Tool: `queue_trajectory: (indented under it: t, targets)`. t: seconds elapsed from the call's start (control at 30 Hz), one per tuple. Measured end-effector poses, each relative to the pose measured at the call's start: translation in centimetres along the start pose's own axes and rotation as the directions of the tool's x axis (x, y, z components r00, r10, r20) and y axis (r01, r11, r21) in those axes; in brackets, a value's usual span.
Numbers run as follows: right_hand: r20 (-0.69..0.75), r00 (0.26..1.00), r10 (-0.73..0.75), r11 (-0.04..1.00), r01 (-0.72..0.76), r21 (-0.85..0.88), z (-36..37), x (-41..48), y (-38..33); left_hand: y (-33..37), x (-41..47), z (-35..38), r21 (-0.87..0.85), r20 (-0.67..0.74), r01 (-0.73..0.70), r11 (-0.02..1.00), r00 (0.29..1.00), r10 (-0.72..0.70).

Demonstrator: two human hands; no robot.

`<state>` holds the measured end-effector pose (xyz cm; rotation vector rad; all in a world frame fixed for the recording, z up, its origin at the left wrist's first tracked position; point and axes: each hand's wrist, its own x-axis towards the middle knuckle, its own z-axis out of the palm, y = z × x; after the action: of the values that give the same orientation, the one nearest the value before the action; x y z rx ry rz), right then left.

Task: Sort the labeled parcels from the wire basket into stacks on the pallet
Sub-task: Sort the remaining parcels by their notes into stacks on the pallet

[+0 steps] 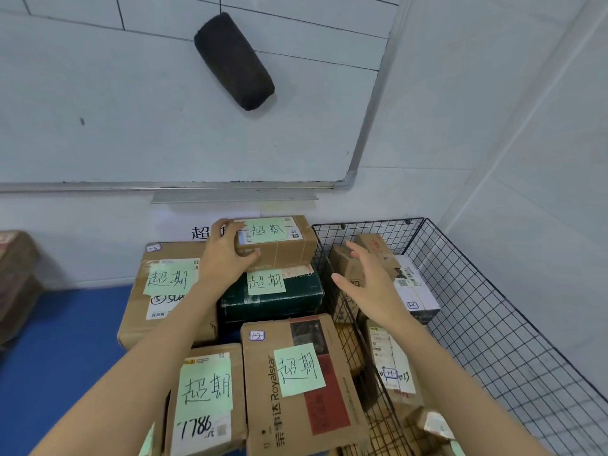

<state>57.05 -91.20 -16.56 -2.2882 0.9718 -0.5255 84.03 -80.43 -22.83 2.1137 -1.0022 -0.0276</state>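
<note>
My left grip (227, 255) grasps the small brown parcel (283, 250), fingers curled over its near left corner. The parcel rests on top of a dark green box (273, 299), at twelve o'clock among the stacks. My right grip (368, 278) is released, fingers spread, hovering by the left wall of the wire basket (493, 311) at three o'clock. I cannot tell whether it touches anything. Other parcels (416, 291) lie inside the basket. At nine o'clock of the green box stands a large brown carton (131, 311). At its six o'clock lies a Royalstar box (263, 373), with a box marked 1786 (204, 390) just beside that at nine o'clock. Each stacked box carries a green note.
</note>
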Motion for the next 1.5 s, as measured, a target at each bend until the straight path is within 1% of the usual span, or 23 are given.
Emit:
queue_trajectory:
  t: [0.17,0.27,0.37,0.5,0.67,0.77,0.83,0.93,1.03,1.13,1.23,1.37,1.43,1.5]
  targets:
    - [-0.024,0.999,0.022,1.000,-0.022,-0.007,-1.9,-1.6,-0.3,0.1,-0.9,-0.7,0.052,0.058,0.003,0.999,0.998,-0.006]
    - [-0.060,0.998,0.030,0.999,-0.031,-0.009,-3.4,-2.6,0.0,0.6,-2.0,-1.2,0.097,0.051,-0.010,0.995,0.999,0.005]
    - [-0.108,0.993,0.046,0.998,-0.052,-0.045,-4.9,-3.3,0.6,1.4,-2.9,-1.8,0.136,0.087,-0.016,0.991,0.996,0.004]
    - [-0.136,0.990,0.045,0.997,-0.053,-0.051,-7.0,-4.5,1.5,2.3,-3.9,-2.8,0.151,0.093,-0.005,0.989,0.996,-0.009]
    - [-0.134,0.990,0.038,0.997,-0.046,-0.060,-8.7,-4.7,3.5,5.6,-5.3,-3.1,0.144,0.108,-0.081,0.986,0.992,0.066]
    - [-0.104,0.994,0.027,0.996,-0.035,-0.079,-9.4,-4.3,5.0,9.0,-6.7,-2.5,0.158,0.080,-0.161,0.974,0.985,0.150]
    - [-0.066,0.998,0.021,0.993,-0.028,-0.117,-9.8,-4.1,6.2,11.5,-7.8,-1.8,0.134,0.067,-0.223,0.966,0.974,0.216]
    - [0.005,1.000,0.020,0.989,-0.019,-0.148,-10.5,-3.7,8.5,15.8,-9.4,-0.3,0.120,0.056,-0.283,0.952,0.959,0.278]
    - [0.065,0.998,-0.004,0.983,0.016,-0.182,-11.4,-3.5,11.5,20.3,-11.3,2.1,0.108,0.074,-0.325,0.940,0.945,0.318]
    - [0.163,0.987,-0.011,0.987,0.037,-0.158,-12.0,-3.6,15.0,24.0,-13.1,5.2,0.122,0.117,-0.359,0.925,0.931,0.345]
    - [0.246,0.969,-0.014,0.993,0.042,-0.110,-12.2,-3.5,17.9,26.1,-14.0,8.4,0.131,0.166,-0.304,0.944,0.945,0.281]
    - [0.301,0.953,-0.020,0.997,0.040,-0.061,-11.5,-3.5,20.6,26.8,-14.5,12.2,0.170,0.268,-0.172,0.970,0.956,0.122]
    - [0.333,0.943,-0.011,0.999,0.023,-0.031,-10.8,-3.6,21.3,26.7,-14.6,13.7,0.202,0.341,-0.100,0.974,0.940,0.025]
    - [0.368,0.930,-0.009,1.000,0.016,-0.017,-10.0,-3.7,22.0,26.3,-14.7,15.1,0.215,0.414,-0.029,0.976,0.908,-0.064]
